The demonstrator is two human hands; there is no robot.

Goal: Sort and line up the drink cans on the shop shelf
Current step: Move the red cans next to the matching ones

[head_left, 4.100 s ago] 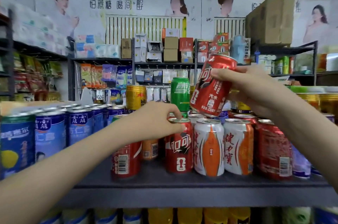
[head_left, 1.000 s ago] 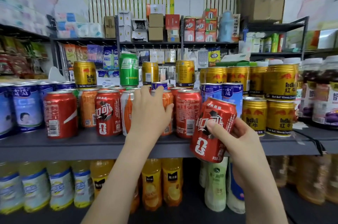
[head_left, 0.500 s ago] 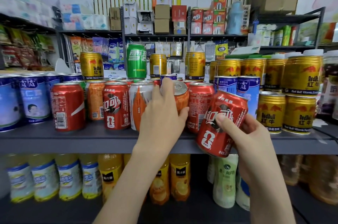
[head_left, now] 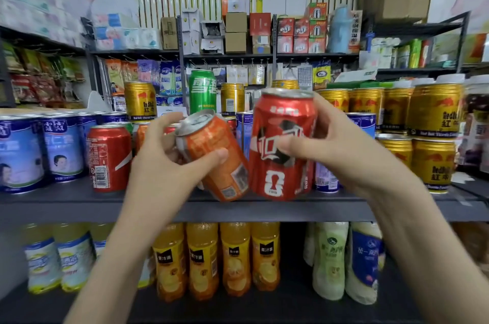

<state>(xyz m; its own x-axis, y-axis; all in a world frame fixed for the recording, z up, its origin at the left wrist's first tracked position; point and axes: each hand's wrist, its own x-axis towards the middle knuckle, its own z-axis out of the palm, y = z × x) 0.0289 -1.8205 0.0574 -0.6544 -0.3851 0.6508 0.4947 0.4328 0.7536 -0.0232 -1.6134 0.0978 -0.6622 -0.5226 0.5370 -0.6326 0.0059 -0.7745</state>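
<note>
1. Left hand is wrapped round a tilted orange aluminium drink can, top leaning left
2. Right hand clasps an upright red aluminium cola can, just right of the orange one
3. Both hover above the grey metal shelf front edge; the gap behind lies nearer the left hand

Left hand grips tilted orange can; right hand grips upright red can.

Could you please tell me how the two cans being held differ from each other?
The orange can in the left hand is tilted, its top leaning left; the red can in the right hand is nearly upright. The red can looks larger, being nearer. Both are off the shelf.
</note>
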